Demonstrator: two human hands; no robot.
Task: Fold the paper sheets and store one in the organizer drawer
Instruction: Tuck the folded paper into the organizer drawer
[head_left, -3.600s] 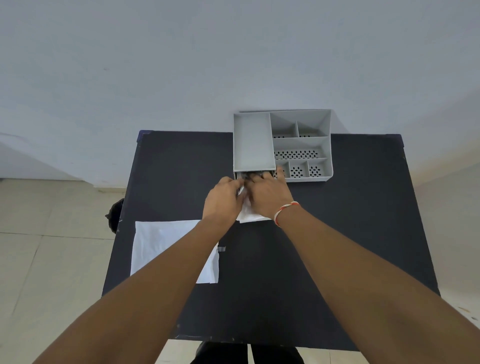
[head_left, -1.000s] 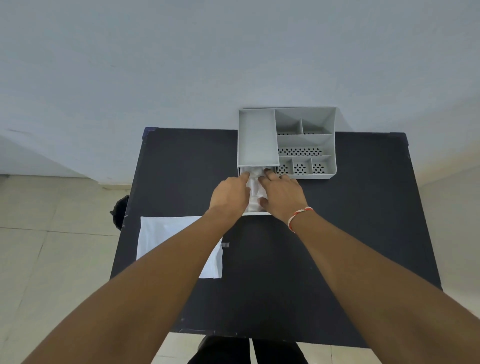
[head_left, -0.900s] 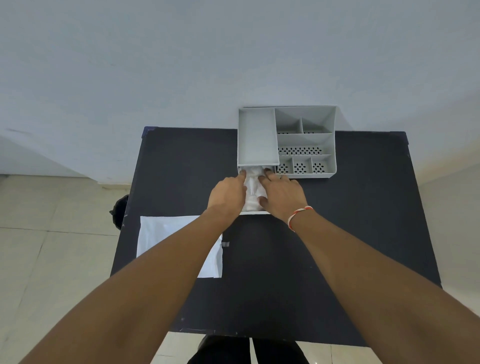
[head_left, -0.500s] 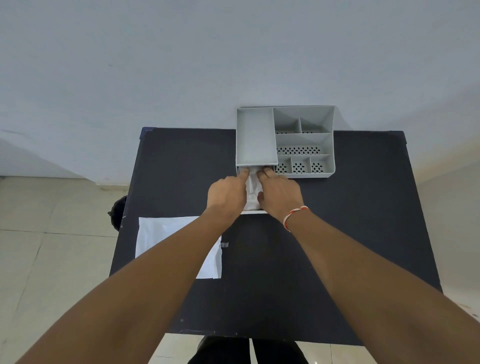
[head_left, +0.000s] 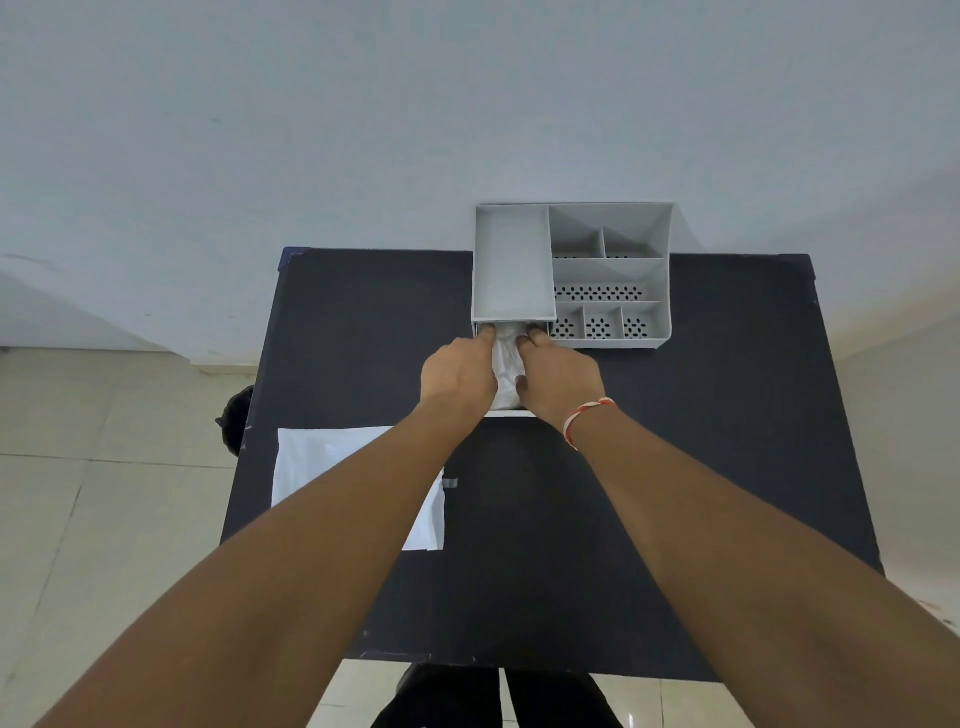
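Note:
A grey organizer stands at the far edge of the black table. Its drawer is pulled out toward me below the left compartment. A folded, crumpled white paper lies in the drawer. My left hand and my right hand press on the paper from either side, fingertips reaching the drawer's opening. A second white paper sheet lies flat near the table's left edge, partly hidden by my left forearm.
The organizer has several small perforated compartments on its right. A small grey tape mark sits beside the flat sheet. A dark object stands on the tiled floor left of the table. A pale wall is behind.
Earlier the folded paper stuck out in front of the organizer; now it sits deeper in the drawer. Both hands have crept slightly toward the organizer. The flat sheet has not moved.

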